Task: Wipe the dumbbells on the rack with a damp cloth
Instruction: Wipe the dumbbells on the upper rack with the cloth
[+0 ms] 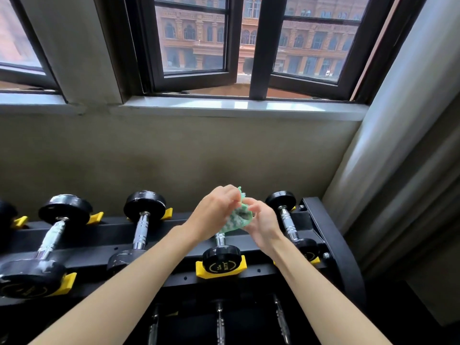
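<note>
A small green cloth (237,219) is bunched between both hands above the top shelf of the black rack (333,235). My left hand (214,215) pinches its upper edge, and my right hand (261,221) grips its right side. Right under the cloth lies a black dumbbell (221,260) with a chrome handle, its far end hidden by my hands. Another dumbbell (290,220) lies to its right, and two more (142,225) (49,245) lie to the left, all in yellow cradles.
A beige wall and a white window sill (224,105) rise behind the rack. A grey curtain (398,158) hangs at the right, close to the rack's end. Several chrome handles (220,324) show on a lower shelf.
</note>
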Demonstrator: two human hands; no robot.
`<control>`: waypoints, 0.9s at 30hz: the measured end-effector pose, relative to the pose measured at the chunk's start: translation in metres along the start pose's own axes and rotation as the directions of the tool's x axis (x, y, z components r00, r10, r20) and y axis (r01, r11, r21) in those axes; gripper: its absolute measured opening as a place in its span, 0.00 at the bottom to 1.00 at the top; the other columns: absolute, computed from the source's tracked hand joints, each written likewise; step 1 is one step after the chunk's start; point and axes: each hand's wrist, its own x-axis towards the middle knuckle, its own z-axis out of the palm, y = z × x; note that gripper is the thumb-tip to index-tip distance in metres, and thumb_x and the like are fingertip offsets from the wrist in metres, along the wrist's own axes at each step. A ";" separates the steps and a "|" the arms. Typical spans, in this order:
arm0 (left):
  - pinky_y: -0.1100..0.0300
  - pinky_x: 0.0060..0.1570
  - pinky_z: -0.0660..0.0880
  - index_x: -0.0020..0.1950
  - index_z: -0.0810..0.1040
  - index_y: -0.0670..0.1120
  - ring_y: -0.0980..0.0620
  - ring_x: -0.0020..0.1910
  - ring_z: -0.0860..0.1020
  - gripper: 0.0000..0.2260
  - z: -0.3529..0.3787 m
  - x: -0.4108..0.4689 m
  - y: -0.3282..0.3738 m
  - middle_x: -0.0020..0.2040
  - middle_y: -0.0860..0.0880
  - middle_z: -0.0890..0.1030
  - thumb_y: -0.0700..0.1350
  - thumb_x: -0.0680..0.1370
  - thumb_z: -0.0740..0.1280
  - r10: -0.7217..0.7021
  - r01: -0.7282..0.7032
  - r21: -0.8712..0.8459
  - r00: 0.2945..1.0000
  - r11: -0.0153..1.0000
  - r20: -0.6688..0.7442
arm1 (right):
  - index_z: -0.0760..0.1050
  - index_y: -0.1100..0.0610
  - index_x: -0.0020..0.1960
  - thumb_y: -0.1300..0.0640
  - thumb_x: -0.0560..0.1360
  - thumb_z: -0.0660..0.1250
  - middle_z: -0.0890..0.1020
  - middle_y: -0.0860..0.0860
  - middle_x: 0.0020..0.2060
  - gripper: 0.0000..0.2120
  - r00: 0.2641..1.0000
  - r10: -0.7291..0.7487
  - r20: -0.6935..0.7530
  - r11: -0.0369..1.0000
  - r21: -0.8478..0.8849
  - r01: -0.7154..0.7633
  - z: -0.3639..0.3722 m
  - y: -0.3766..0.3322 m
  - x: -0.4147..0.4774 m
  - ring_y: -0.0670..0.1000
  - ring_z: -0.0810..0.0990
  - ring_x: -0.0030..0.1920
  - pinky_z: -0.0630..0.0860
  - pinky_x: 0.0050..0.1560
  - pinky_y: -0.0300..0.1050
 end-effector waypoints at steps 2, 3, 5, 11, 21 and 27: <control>0.59 0.35 0.73 0.41 0.75 0.46 0.46 0.33 0.74 0.02 0.001 -0.002 -0.001 0.43 0.48 0.81 0.40 0.72 0.63 0.192 -0.202 0.165 0.979 0.965 0.075 | 0.78 0.64 0.43 0.56 0.77 0.51 0.79 0.59 0.39 0.19 0.996 0.061 0.071 0.959 0.271 -0.079 -0.008 0.003 0.003 0.54 0.77 0.38 0.74 0.44 0.49; 0.60 0.35 0.74 0.39 0.78 0.44 0.47 0.32 0.75 0.05 0.002 -0.003 -0.002 0.43 0.49 0.82 0.39 0.71 0.63 0.250 -0.269 0.214 0.962 0.939 0.111 | 0.79 0.64 0.44 0.51 0.79 0.52 0.81 0.59 0.41 0.22 0.991 0.076 0.108 0.939 0.327 -0.108 -0.011 0.005 0.004 0.55 0.79 0.39 0.75 0.44 0.49; 0.59 0.42 0.76 0.40 0.83 0.42 0.49 0.36 0.78 0.12 0.003 -0.009 0.000 0.45 0.50 0.84 0.41 0.71 0.59 0.285 -0.323 0.225 0.941 0.919 0.186 | 0.79 0.63 0.47 0.46 0.79 0.55 0.83 0.58 0.43 0.23 0.985 0.110 0.136 0.920 0.360 -0.153 -0.014 0.013 0.008 0.54 0.82 0.41 0.78 0.44 0.47; 0.69 0.62 0.65 0.36 0.84 0.43 0.54 0.54 0.81 0.16 0.014 -0.041 -0.010 0.49 0.49 0.85 0.44 0.69 0.57 0.210 -0.254 0.109 0.928 0.961 0.309 | 0.72 0.65 0.55 0.60 0.78 0.59 0.79 0.59 0.50 0.10 0.989 0.132 0.061 0.927 0.347 -0.145 -0.023 0.033 0.021 0.53 0.82 0.46 0.81 0.41 0.44; 0.61 0.54 0.69 0.73 0.64 0.48 0.49 0.54 0.75 0.26 0.036 -0.073 -0.049 0.60 0.49 0.73 0.32 0.76 0.55 -0.632 0.654 -0.220 0.757 0.724 0.169 | 0.74 0.58 0.40 0.70 0.71 0.63 0.76 0.55 0.41 0.08 0.956 0.057 -0.289 0.880 -0.438 -0.185 -0.075 0.064 0.017 0.52 0.74 0.39 0.69 0.36 0.42; 0.56 0.46 0.73 0.71 0.65 0.47 0.48 0.52 0.72 0.26 0.064 -0.106 -0.071 0.62 0.44 0.72 0.28 0.76 0.53 -0.753 0.874 -0.102 0.463 0.474 0.467 | 0.78 0.62 0.55 0.71 0.71 0.60 0.78 0.57 0.49 0.16 0.938 0.052 -0.342 0.520 -0.793 -0.318 -0.079 0.107 0.017 0.56 0.75 0.46 0.69 0.41 0.44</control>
